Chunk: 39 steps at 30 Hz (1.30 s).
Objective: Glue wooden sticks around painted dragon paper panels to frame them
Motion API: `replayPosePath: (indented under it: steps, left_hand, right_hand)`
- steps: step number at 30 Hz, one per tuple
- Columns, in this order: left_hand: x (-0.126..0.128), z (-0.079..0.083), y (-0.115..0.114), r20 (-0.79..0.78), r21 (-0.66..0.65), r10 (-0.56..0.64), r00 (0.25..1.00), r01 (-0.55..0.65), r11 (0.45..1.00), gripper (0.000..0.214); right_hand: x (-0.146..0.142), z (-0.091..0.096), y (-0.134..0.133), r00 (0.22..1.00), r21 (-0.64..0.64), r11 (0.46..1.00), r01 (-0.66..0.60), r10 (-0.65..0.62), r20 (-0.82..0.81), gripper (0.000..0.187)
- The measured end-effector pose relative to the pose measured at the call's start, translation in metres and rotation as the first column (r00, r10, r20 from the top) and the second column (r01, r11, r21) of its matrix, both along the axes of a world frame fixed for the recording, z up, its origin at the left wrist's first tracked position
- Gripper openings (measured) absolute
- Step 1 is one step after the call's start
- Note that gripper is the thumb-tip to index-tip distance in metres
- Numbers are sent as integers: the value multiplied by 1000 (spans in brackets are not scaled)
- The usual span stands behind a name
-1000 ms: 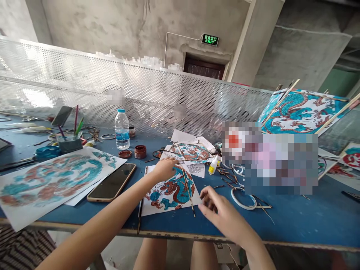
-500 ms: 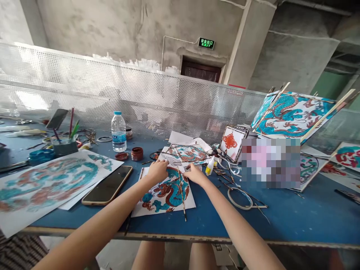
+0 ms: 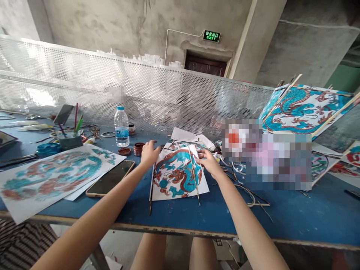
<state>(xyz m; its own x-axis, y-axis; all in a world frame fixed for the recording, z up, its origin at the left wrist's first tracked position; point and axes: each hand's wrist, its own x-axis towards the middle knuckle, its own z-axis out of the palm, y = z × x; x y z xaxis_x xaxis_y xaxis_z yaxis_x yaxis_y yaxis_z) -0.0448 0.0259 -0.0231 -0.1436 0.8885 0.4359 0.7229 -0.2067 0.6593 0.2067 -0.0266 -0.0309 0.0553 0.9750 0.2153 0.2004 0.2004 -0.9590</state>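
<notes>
Both bare arms reach forward over the blue tabletop (image 3: pixel 126 213) from the near edge, slanting inward so that the hands stand on either side of the upper part of a dragon painting (image 3: pixel 176 180) in turquoise and rust brown. The painting's sheet lies between the two forearms, its lower edge toward the person, with a thin dark stick (image 3: pixel 151 193) along its left side and a paler thin stick (image 3: pixel 194 174) running down over its right part; the lower ends of both poke out past the paper. The left hand (image 3: pixel 149 154) is at the upper left corner, back of the hand up, wrist nearly in line with the forearm, fingers loosely apart and pointing away from the body; whether it grips anything cannot be told. The right hand (image 3: pixel 208 162) is at the upper right edge, turned inward, with fingers bent and their tips at the paper; whether thumb and fingers pinch the sheet cannot be made out. The left forearm passes in front of part of a smartphone (image 3: pixel 109 182), and a brown paint jar (image 3: pixel 138 149) stands just beside the left hand.
</notes>
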Motion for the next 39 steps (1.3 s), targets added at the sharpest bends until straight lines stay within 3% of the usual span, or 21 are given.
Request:
replayPosePath:
  steps: [2,5,8,10,15,21,28,39]
  left_hand:
    - [-2,0,6,352,-63,-58,934,86,994,42]
    - [1,-1,6,713,-118,-161,683,343,932,47]
    - [6,4,-5,852,-24,-290,435,587,809,44]
    - [9,9,-14,868,58,-352,349,633,772,38]
    - [9,18,-25,866,108,-391,311,648,754,33]
    - [8,17,-22,847,175,-443,295,632,755,36]
    - [8,20,-23,845,182,-439,305,608,773,36]
    - [7,16,-20,854,169,-425,301,613,772,30]
  right_hand:
    - [8,5,1,999,106,994,38,-35,-22,39]
    - [12,9,2,998,237,970,63,-57,-33,38]
    - [10,11,2,993,307,945,114,-100,-61,34]
    - [9,12,0,986,344,926,158,-132,-98,30]
    - [5,14,-6,956,416,862,289,-239,-169,27]
    - [3,18,-8,947,442,838,320,-267,-179,28]
    - [3,16,-8,974,294,942,164,-107,-200,51]
    - [4,13,-4,970,275,946,172,-113,-217,55]
